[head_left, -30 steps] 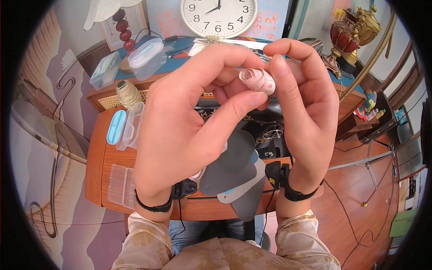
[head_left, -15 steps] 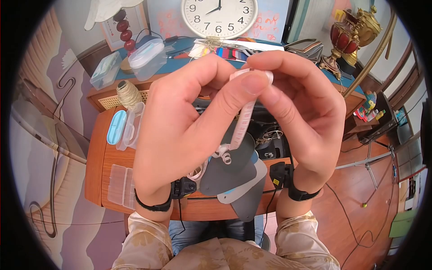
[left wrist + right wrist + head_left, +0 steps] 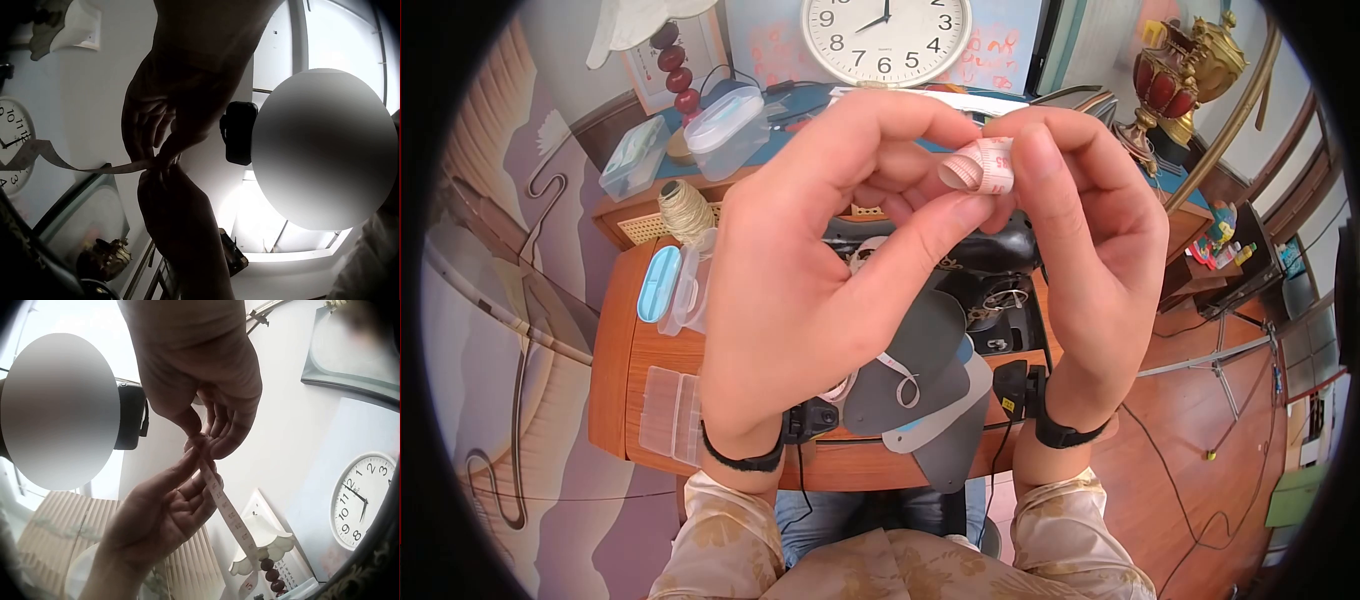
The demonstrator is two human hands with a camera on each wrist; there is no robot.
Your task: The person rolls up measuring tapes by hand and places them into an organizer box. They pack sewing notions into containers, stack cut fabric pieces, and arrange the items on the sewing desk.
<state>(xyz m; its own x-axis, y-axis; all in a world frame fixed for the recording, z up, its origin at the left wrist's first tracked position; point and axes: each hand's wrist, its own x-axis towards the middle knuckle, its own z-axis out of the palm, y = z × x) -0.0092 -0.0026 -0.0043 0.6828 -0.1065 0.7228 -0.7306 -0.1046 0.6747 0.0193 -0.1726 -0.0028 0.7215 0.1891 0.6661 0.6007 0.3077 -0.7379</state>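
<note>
A pink-and-white tape measure, coiled into a small roll with its open side to the left, is held up between both hands. My left hand grips the roll's lower left side, thumb beneath it. My right hand pinches its right side, the thumb lying along it. A strip of the tape runs down from the fingertips in the right wrist view. Below, a loose curl of tape lies over dark grey flat pieces; the left hand hides part of the tape.
A black sewing machine stands behind the grey pieces on the wooden table. Left are a blue case, a clear lid and a thread cone. A round clock stands at the back.
Half a second ago the thumbs met over the roll; now they are apart and the roll's open side shows again. The hanging strip has swung behind the left hand, and the loose curl has shifted.
</note>
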